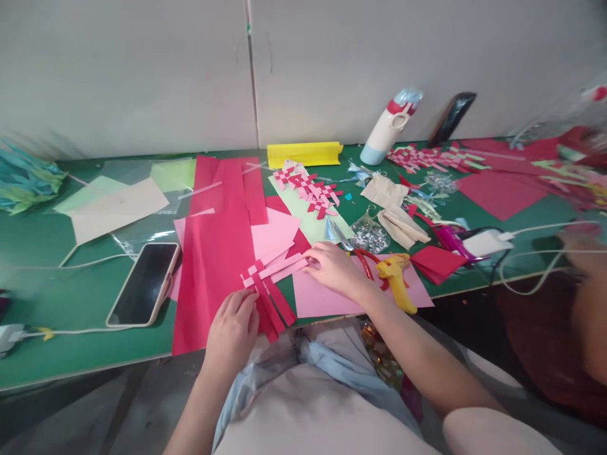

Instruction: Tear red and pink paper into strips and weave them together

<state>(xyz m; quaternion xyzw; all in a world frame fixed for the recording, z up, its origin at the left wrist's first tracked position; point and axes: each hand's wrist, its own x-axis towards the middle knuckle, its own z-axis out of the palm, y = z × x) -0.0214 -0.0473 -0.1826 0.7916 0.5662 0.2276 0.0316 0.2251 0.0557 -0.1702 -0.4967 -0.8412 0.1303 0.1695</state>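
Red and pink paper strips are woven into a small checkered piece [253, 274], with loose red strips [277, 304] running toward the table's front edge. My left hand [236, 319] rests at the lower left of the weave, its fingers curled and pressing on its edge. To the right, my right hand [329, 268] pinches the ends of the pink strips [287, 268] that stretch out from the weave. Under the weave lies a large red paper sheet [215, 253]; pink paper [322, 296] lies below my right hand.
A yellow glue gun [397, 278], red-handled pliers [367, 265] and scissors [342, 237] lie near my right hand. A bag of beads [370, 235] is behind them. At left is a phone [145, 284]; a bottle [391, 126] stands at the wall. Another person's arm [588, 284] shows at right.
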